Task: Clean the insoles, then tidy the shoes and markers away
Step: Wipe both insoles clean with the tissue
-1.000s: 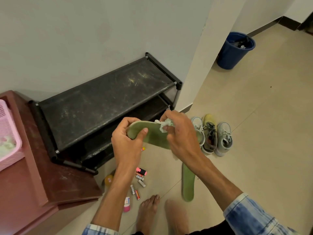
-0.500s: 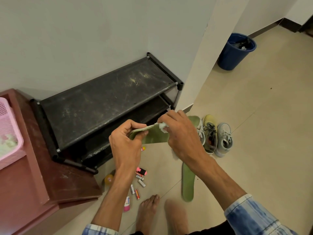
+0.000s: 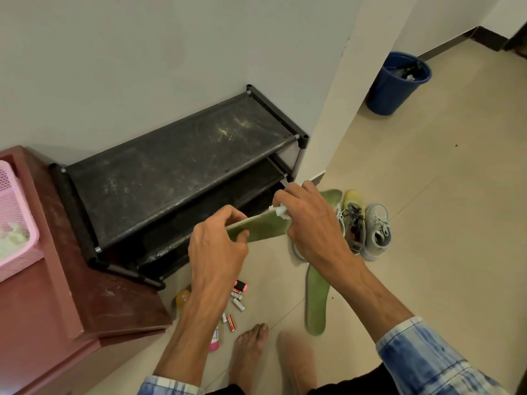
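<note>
You've tipped the green insole (image 3: 261,228) nearly edge-on; your left hand (image 3: 216,252) pinches its end, your right hand (image 3: 310,223) presses a white wipe (image 3: 281,210) on it. It's thin and floppy, so grip both ends.

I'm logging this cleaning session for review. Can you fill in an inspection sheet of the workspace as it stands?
Surface: beige tiled floor.
Job's things: held insole; second insole on floor; shoes beside wall; markers scattered near feet.
Clutter: batteries, blue bin, pink basket.
Grippers: left hand grips insole; right hand presses white wipe on it.
Cables: nothing seen.
Surroundings: dusty black shoe rack, reddish cabinet.
</note>
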